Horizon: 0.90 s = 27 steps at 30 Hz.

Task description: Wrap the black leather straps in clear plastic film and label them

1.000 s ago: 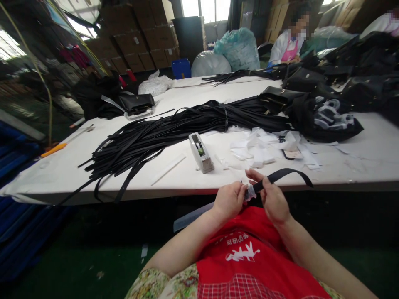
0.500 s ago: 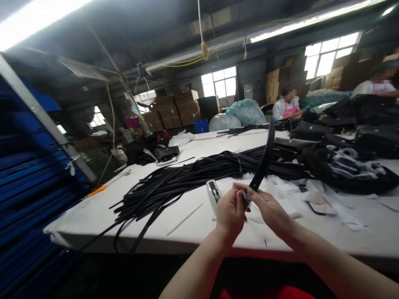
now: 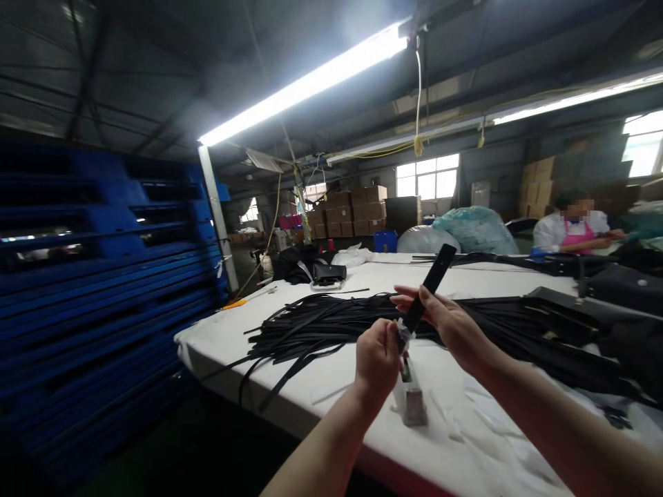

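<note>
A short, flat black strap (image 3: 431,284) slants up between my two hands above the table. My left hand (image 3: 377,355) is closed on its lower end, where a bit of clear plastic (image 3: 403,333) is wrapped or bunched. Higher up, my right hand (image 3: 449,319) pinches the strap with the thumb on the near face and fingers behind it. Just below my hands stands a white holder (image 3: 413,406) with something green inside, perhaps a tape dispenser. Behind them a long bundle of black straps (image 3: 311,321) lies across the white table (image 3: 331,376).
Black bags (image 3: 626,290) and thin white sheets (image 3: 492,407) lie to the right. Another black bag (image 3: 329,274) and an orange-handled tool (image 3: 235,304) are at the far left. Blue pallets (image 3: 103,290) are stacked beside the table. A person in a pink apron (image 3: 576,235) works across it.
My view has swung left. The strap has tilted and shows a shorter length above my hands. My right hand has moved up along it, while my left stays at the plastic-covered end.
</note>
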{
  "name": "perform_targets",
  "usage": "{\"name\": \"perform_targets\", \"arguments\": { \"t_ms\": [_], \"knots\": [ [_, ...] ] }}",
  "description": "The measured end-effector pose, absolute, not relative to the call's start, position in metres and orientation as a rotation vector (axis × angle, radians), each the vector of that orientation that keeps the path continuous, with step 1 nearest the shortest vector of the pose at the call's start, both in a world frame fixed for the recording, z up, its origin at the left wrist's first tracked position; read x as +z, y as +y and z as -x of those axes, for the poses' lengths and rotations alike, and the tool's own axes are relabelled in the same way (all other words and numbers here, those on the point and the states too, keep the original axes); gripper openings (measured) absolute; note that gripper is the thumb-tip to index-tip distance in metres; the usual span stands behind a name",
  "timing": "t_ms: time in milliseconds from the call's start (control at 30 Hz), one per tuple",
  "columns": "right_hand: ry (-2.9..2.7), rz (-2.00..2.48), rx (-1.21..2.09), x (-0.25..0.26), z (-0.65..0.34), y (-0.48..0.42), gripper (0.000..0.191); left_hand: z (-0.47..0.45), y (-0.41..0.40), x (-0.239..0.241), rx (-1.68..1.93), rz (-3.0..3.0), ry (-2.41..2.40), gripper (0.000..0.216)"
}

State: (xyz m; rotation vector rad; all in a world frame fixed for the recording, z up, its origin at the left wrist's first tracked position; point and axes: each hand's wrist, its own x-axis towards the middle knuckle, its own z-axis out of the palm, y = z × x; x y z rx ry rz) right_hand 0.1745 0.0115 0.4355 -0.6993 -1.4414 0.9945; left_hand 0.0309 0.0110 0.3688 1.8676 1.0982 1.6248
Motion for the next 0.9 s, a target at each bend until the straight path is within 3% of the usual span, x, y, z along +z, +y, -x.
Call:
{"name": "perform_targets", "arguments": {
  "t_ms": [333,633,900],
  "knots": [
    [-1.349,0.662,0.874,0.472,-0.166,0.026,0.047,-0.006,0.01,0.394,1.755,-1.904,1.121,0.039],
    [-1.664,0.628,0.936,0.506,-0.105,0.033,0.055,0.039,0.006,0.448,1.945,-1.931,1.264,0.041],
    [-1.618,0.504,0.857,0.545,-0.073,0.041,0.044,0.061,0.005,0.466,2.052,-1.863,1.391,0.04]
  ]
}}
